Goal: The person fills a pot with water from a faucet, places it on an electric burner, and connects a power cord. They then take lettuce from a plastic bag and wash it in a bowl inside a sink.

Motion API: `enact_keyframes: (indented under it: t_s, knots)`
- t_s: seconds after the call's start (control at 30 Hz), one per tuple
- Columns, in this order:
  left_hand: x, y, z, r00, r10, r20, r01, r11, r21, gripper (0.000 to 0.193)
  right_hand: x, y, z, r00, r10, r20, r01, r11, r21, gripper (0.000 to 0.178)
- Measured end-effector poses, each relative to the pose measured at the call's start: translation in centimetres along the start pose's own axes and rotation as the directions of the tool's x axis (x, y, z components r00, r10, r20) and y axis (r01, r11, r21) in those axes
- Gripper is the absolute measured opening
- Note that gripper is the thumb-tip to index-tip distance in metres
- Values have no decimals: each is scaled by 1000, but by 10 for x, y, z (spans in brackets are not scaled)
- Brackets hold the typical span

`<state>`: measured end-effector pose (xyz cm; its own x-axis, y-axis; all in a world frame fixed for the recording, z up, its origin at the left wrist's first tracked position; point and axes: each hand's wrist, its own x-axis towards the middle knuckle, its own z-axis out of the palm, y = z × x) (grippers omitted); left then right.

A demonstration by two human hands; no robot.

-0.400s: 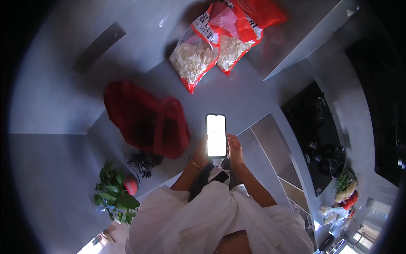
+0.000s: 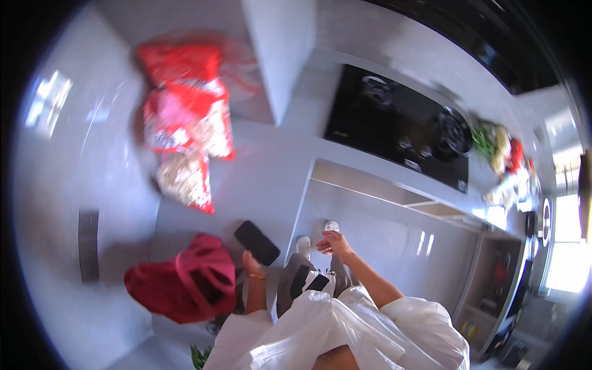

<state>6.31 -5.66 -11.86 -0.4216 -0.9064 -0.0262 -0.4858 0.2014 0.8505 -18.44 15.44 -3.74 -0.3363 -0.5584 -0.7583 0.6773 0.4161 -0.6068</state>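
A dark smartphone (image 2: 256, 243) lies at a slant over the grey counter, beside a dark red cloth bag (image 2: 191, 279). My left hand (image 2: 253, 265) is at the phone's near edge, a bracelet on its wrist. Its fingers are blurred, so whether they grip the phone or only touch it does not show. To the right, my right hand (image 2: 334, 243) hangs over the floor in front of the counter edge. Its fingers are loosely bent and apart, with nothing between them.
Red-and-clear bags of pale flakes (image 2: 185, 176) lie at the back left. A black gas hob (image 2: 398, 126) sits in the counter at right, with vegetables (image 2: 496, 145) beyond it. Below is an open cabinet recess (image 2: 370, 185). Leaves of a plant (image 2: 200, 356) show at the bottom.
The view has swung to the right. The phone, lit and between both hands before, is now dark and over the counter by my left hand. My right hand has come away from it.
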Motion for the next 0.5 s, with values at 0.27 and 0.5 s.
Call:
enact_keyframes:
  t_s: [0.27,0.5]
  knots:
    - [-29,82,82,808,-260,529,362,927,-96,20,-87,30,-118,949,-127,-287,218,926,310,23]
    - [-164,299,267,185,-150,971,326,942,84,22,-183,77,-229,895,-220,-389,380,832,403,21]
